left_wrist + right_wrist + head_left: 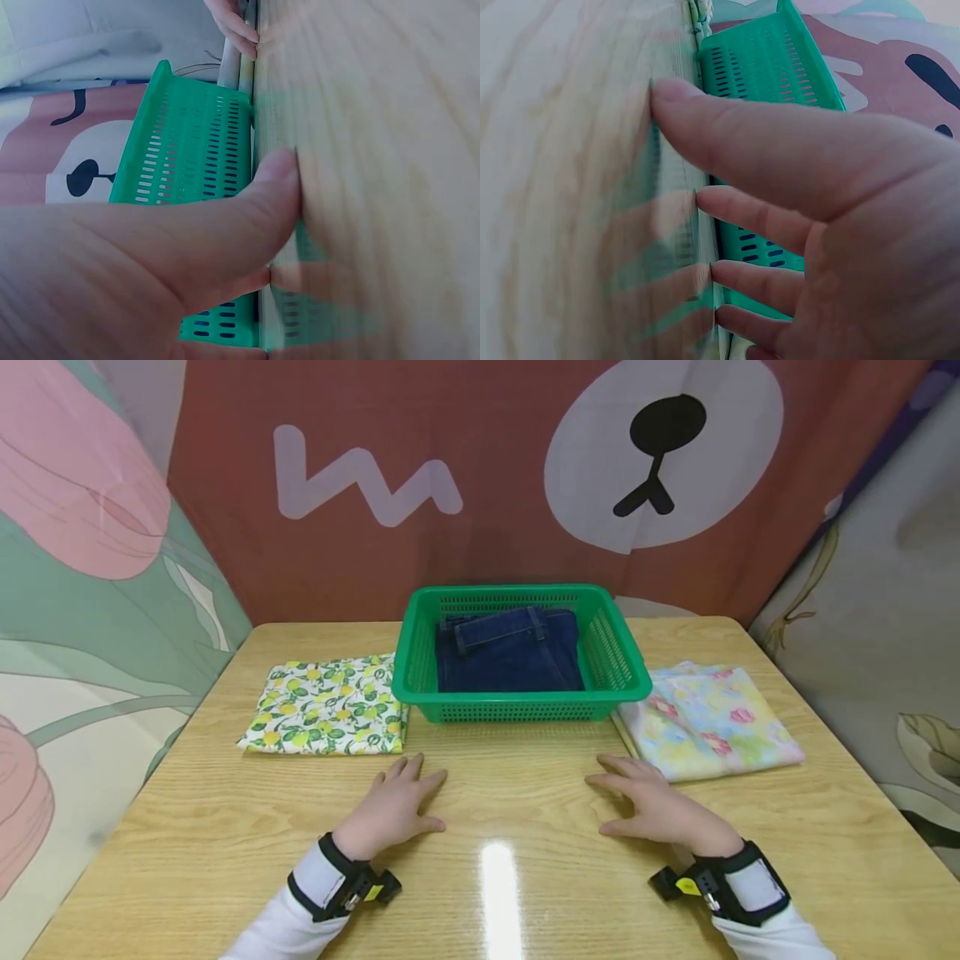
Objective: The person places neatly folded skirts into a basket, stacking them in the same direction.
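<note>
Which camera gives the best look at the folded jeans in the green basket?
The head view: the jeans lie in full sight inside the basket. Both wrist views show only the basket's slotted outer wall, seen past the fingers; the jeans are hidden there.

A light wooden counter [525,893] carries a green basket [630,672] at the middle of its far side. Just left of the basket lies a folded lemon-print cloth [326,706], and at its right a folded pastel flower cloth [712,722]. Both hands, the left hand [393,806] and the right hand [660,806], rest flat on the wood in front of the basket.

Green basket [517,693] mid-table, folded jeans [510,652] inside (dark denim)
</note>
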`<action>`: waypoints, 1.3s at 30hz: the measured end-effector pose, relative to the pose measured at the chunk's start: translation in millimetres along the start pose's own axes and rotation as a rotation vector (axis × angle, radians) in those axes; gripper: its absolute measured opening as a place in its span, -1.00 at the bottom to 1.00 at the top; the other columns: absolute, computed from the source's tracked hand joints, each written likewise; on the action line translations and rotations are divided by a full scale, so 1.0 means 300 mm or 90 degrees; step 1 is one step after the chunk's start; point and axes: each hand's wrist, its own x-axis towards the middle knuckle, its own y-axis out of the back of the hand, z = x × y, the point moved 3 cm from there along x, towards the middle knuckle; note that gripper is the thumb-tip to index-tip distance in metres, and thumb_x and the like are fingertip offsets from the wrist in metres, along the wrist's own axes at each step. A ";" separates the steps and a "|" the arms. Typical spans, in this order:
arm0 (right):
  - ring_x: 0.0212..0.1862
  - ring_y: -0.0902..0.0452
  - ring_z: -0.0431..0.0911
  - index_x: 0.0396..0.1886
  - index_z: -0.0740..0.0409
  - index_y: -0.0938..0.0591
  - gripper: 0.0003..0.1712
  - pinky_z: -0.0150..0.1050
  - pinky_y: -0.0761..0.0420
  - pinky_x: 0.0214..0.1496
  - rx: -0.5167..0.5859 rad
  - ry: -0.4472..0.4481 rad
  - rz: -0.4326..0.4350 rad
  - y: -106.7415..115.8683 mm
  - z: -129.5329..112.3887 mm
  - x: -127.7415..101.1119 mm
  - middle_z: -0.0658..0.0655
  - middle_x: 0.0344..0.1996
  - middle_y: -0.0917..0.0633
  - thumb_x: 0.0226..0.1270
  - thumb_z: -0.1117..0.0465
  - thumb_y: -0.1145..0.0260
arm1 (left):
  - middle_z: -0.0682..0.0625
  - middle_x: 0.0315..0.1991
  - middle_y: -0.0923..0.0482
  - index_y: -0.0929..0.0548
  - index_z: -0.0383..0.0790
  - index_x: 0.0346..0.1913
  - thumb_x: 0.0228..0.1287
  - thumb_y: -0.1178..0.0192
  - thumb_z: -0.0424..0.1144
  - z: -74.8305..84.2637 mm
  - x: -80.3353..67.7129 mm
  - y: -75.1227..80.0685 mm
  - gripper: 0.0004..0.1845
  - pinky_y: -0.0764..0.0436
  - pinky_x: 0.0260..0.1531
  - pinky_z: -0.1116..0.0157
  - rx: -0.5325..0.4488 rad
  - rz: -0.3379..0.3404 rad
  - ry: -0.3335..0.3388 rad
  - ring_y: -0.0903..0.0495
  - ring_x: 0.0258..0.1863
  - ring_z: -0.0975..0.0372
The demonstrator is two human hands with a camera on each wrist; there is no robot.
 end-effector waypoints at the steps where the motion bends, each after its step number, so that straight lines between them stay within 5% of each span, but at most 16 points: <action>1: 0.44 -0.32 0.57 0.29 0.27 -0.68 -0.25 0.60 -0.34 0.34 0.003 0.000 -0.003 0.000 0.000 0.000 0.54 0.43 -0.47 0.14 0.06 -0.70 | -0.54 0.54 -0.25 -0.54 -0.31 0.48 0.29 -0.53 -0.05 -0.001 0.000 0.000 -0.23 -0.22 0.42 -0.52 0.000 -0.001 0.001 -0.21 0.54 -0.47; 24: 0.44 -0.33 0.56 0.28 0.33 -0.68 -0.26 0.49 -0.44 0.37 0.039 -0.022 -0.007 0.002 -0.006 0.003 0.57 0.43 -0.46 0.15 0.08 -0.69 | -0.57 0.51 -0.29 -0.56 -0.38 0.44 0.37 -0.47 -0.05 -0.009 0.001 0.018 -0.29 -0.30 0.41 -0.47 0.007 -0.004 -0.014 -0.25 0.50 -0.49; 34: 0.42 -0.35 0.57 0.27 0.34 -0.68 -0.25 0.50 -0.44 0.36 0.034 -0.016 -0.002 -0.001 -0.006 0.000 0.59 0.41 -0.47 0.13 0.09 -0.70 | -0.51 0.33 -0.54 -0.61 -0.50 0.33 0.58 -0.24 -0.16 -0.044 0.005 0.118 -0.51 -0.50 0.39 -0.25 0.004 0.154 -0.038 -0.51 0.37 -0.35; 39: 0.42 -0.35 0.56 0.27 0.35 -0.68 -0.26 0.50 -0.43 0.38 0.034 -0.018 -0.004 0.004 -0.003 0.005 0.59 0.42 -0.47 0.15 0.09 -0.69 | -0.52 0.32 -0.54 -0.59 -0.53 0.34 0.60 -0.21 -0.20 -0.076 0.028 0.171 -0.52 -0.50 0.38 -0.26 -0.003 0.183 -0.021 -0.51 0.37 -0.36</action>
